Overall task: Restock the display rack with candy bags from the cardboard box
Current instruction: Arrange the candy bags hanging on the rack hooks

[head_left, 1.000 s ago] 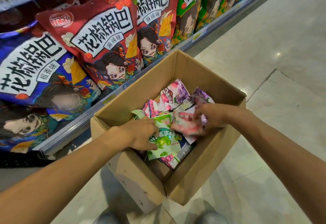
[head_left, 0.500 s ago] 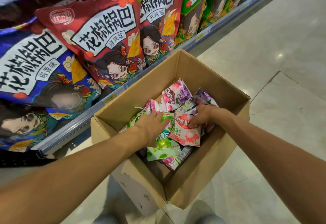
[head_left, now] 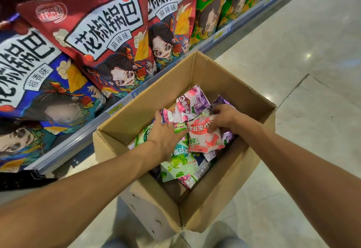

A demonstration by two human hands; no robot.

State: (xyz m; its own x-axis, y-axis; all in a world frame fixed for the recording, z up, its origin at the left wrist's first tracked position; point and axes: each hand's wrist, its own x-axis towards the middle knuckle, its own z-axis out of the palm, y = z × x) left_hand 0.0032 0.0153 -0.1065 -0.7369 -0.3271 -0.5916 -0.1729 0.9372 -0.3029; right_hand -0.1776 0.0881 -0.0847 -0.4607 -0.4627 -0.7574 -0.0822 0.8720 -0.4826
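Right grip (head_left: pixel 220 118) pinches the top edge of a pink candy bag (head_left: pixel 203 140), fingers curled round it, and I see that bag inside the cardboard box (head_left: pixel 214 199), lying over the other bags. Left grip (head_left: pixel 166 134) rests palm down on the green candy bags (head_left: pixel 181 163) in the same box, its fingertips at a pink striped bag (head_left: pixel 166 114) (whether they close on it I cannot tell). That box stands on the floor (head_left: pixel 293 52) just beside the bottom shelf (head_left: pixel 78 140), where large red snack bags (head_left: pixel 97 33) lean
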